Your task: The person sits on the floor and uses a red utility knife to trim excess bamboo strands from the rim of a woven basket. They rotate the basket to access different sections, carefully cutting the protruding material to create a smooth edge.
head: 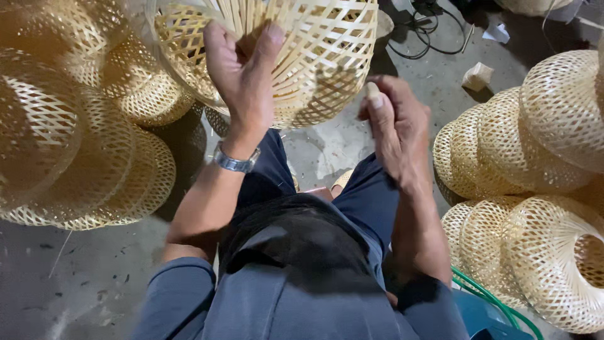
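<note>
Bamboo strips fan from the unfinished woven basket [314, 56], held up over the knees — the left hand [242, 79] pinches its strips to steady it. Beside it the right hand [396, 129] is curled shut, its grip apparently empty, with finished baskets [541, 126] stacked nearby.

Grey concrete floor [94, 271] carries stacked woven bamboo baskets [82, 151], paper scraps [477, 75] and black cables [428, 25].

Held basket [314, 56]: thin pale bamboo strips, open lattice weave, matt and dry-looking.
Stacked baskets, left [82, 157]: same woven bamboo, golden tan, slight sheen.
Stacked baskets, right [535, 157]: woven bamboo, pale straw, matt.
Wristwatch [234, 164]: metal band, silvery, glossy.
Shirt [283, 296]: grey-blue cloth, smooth, matt.
Floor [94, 277]: grey concrete, rough, stained.
Hose [491, 299]: green plastic, glossy.
</note>
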